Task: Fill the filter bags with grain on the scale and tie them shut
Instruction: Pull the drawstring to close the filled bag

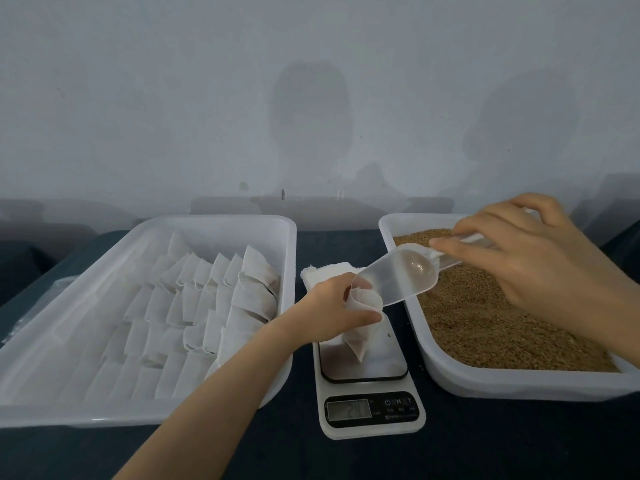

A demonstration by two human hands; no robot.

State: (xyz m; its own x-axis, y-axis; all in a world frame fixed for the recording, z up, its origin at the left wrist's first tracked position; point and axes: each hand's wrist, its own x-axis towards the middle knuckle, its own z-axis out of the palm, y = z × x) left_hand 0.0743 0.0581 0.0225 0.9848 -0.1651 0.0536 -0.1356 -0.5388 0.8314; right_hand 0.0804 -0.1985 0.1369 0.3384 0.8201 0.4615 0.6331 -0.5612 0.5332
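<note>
- Head view: the left hand [332,306] curls its fingers [363,318] round the mouth of a white filter bag [362,336], holding it open, with its lower corner on the scale [367,375].
- The right hand [519,251] pinches the handle of a clear scoop [398,277], whose lip meets the bag's mouth.
- Right of the scale, grain [485,317] fills a white tray [502,384]; rows of white bags [207,296] lie in the left tray [69,414] on the dark worktop [485,445].

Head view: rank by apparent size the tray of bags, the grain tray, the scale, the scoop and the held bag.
1. tray of bags
2. grain tray, close; its right side is cut off by the frame
3. scale
4. scoop and held bag: too alike to rank, the left hand covers part of the bag
</note>
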